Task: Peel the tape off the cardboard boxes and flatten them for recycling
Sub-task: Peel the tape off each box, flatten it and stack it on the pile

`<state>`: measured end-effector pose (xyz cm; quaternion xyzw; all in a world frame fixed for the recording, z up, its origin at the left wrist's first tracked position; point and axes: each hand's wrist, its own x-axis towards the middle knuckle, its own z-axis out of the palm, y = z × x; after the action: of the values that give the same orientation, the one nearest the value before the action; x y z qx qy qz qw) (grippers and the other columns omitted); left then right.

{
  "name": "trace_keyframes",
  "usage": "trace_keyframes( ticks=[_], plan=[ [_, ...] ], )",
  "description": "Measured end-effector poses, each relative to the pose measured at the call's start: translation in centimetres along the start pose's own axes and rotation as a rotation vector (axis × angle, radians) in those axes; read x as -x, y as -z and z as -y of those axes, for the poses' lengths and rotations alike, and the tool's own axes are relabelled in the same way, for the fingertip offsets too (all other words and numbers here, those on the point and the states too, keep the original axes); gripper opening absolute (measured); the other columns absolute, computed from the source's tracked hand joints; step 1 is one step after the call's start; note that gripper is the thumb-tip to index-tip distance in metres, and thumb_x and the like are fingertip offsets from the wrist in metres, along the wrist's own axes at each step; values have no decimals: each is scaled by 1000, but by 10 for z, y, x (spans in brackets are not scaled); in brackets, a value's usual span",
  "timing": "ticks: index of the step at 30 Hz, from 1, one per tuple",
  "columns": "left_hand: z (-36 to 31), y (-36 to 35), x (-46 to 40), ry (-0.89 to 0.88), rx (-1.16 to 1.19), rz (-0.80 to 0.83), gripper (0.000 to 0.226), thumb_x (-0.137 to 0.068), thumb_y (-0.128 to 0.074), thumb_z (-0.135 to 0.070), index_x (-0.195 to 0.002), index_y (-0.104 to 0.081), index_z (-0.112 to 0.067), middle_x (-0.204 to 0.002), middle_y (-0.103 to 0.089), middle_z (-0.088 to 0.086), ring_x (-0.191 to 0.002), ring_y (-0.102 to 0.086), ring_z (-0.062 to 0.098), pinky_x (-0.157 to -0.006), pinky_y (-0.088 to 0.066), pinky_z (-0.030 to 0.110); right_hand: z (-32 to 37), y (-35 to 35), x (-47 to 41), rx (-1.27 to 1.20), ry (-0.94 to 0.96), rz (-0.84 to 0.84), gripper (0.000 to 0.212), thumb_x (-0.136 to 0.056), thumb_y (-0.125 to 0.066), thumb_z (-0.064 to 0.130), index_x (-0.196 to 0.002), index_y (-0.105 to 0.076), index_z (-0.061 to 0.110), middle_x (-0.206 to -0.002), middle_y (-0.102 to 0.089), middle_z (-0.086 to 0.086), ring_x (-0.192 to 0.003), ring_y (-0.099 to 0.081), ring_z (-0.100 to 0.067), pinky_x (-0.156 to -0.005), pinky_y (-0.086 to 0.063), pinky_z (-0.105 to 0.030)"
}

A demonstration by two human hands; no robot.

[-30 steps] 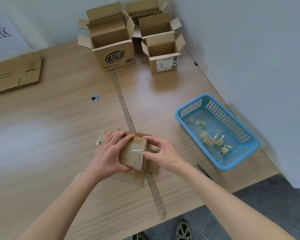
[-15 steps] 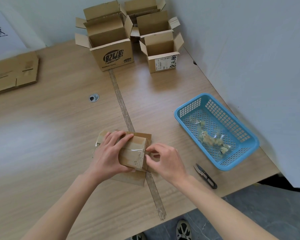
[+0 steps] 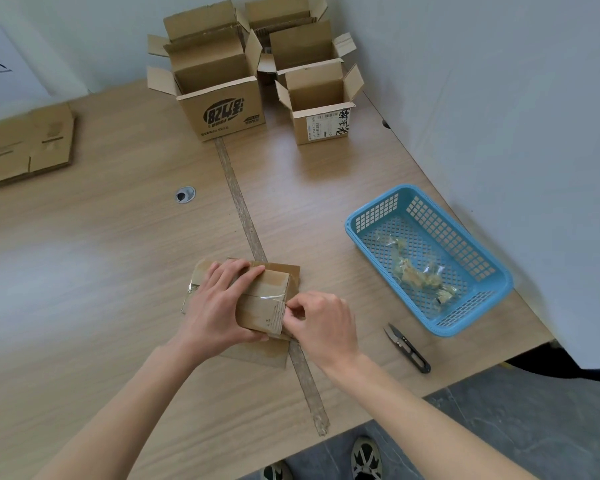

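Note:
A small brown cardboard box (image 3: 262, 308) lies on its side on the wooden table (image 3: 101, 271), with clear tape (image 3: 264, 297) across its top and right edge. My left hand (image 3: 219, 306) presses down on the box's left part, fingers spread over the top. My right hand (image 3: 321, 323) is at the box's right edge, thumb and fingertips pinched at the tape there. Loose clear tape also sticks out at the box's left end (image 3: 192, 289).
Several open cardboard boxes (image 3: 222, 109) stand at the back of the table. A flattened box (image 3: 25, 147) lies far left. A blue basket (image 3: 426, 254) with crumpled tape sits right, and small black snips (image 3: 407, 348) lie near the front edge.
My right hand slid from the box's top right corner down to its right edge and closed into a pinch on the tape. The snips came into view as my arm shifted.

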<state>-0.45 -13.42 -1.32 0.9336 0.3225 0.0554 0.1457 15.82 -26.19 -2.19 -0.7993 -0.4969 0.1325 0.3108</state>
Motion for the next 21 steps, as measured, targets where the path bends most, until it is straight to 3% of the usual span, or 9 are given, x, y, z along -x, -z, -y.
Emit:
trace_keyframes(
  ticks=[6, 13, 17, 21],
  plan=[
    [0, 0, -1, -1, 14, -1, 122, -42, -96, -60, -148, -51, -19, -144, -50, 3, -137, -44, 26, -121, -26, 52, -5, 2, -4, -56, 61, 24, 7, -80, -69, 23, -74, -69, 21, -73, -69, 5, -67, -65, -19, -53, -47, -32],
    [6, -2, 1, -8, 56, -20, 120, -44, -94, -61, -148, -50, -22, -143, -48, 0, -137, -44, 24, -121, -25, 49, -17, 6, -5, -165, 78, 89, 7, -85, -67, 23, -83, -73, 21, -84, -72, 8, -77, -66, -14, -68, -53, -38],
    [5, -2, 1, -15, 49, -23, 119, -44, -92, -63, -148, -50, -22, -142, -48, -2, -136, -44, 23, -120, -28, 51, -25, 9, 0, -209, 88, 135, 13, -86, -67, 25, -95, -75, 19, -95, -74, 9, -86, -67, -11, -77, -55, -34],
    [3, -2, 1, -10, 54, -20, 118, -45, -94, -61, -147, -51, -21, -142, -49, -2, -137, -43, 22, -120, -27, 51, -20, 8, -1, -171, 105, 104, 20, -85, -70, 29, -101, -77, 18, -100, -76, 7, -88, -70, -12, -76, -57, -34]
  ],
)
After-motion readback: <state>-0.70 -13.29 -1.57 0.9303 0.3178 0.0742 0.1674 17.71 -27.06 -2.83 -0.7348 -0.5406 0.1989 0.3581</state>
